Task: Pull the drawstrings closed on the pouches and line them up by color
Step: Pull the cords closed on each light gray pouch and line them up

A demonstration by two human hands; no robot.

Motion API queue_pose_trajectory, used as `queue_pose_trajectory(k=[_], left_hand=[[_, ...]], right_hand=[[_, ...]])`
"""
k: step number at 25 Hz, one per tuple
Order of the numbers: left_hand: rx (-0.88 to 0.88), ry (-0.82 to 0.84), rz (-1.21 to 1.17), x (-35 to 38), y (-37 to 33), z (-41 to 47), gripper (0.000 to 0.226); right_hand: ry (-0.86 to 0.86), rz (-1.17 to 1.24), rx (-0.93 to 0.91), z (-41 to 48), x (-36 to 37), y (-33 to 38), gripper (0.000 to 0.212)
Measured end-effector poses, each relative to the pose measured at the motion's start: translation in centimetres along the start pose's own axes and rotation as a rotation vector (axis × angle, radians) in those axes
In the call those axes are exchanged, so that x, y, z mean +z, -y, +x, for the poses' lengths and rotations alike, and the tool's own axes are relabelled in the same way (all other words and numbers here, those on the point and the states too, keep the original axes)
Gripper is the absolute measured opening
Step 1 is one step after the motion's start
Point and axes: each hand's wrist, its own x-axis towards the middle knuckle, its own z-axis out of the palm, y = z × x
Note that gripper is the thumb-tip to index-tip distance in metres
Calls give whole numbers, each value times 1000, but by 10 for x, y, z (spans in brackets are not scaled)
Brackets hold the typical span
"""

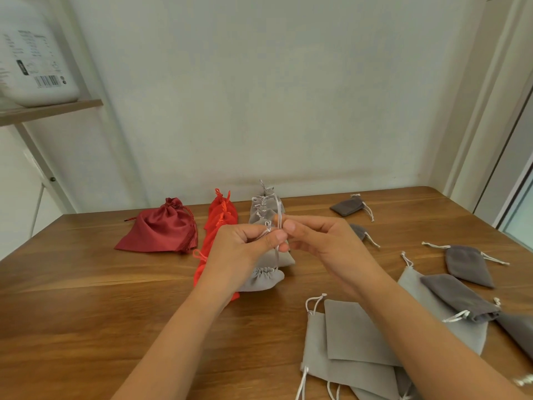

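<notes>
- The left hand [245, 246] and the right hand [320, 243] both pinch the thin drawstring [277, 226] of a light grey pouch [261, 280] in the middle of the table [86, 298].
- The pouch's bunched mouth points far, toward the wall. The string runs up from it.
- The pouch is at the near end of a light grey row [265, 210], just right of an orange-red row [222, 217]. Both rows run near to far.
- A dark red pouch [161, 229] lies to the left, with bare wood near it.
- Flat grey pouches [346, 342] crowd the near right, by the table's edge.

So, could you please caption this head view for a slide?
Left hand and right hand cinch a grey pouch by its drawstring, beside the red row and grey row.
</notes>
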Motion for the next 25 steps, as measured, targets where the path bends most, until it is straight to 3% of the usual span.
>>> queue_pose_trajectory(k=[11,25], left_hand=[[-66,61,46,2,-9,-3,21],[-117,120,66,2,-18,-6,15]], right_hand=[[-41,189,57,-3,3,3,24],[-53,238,85,-2,2,3,24]])
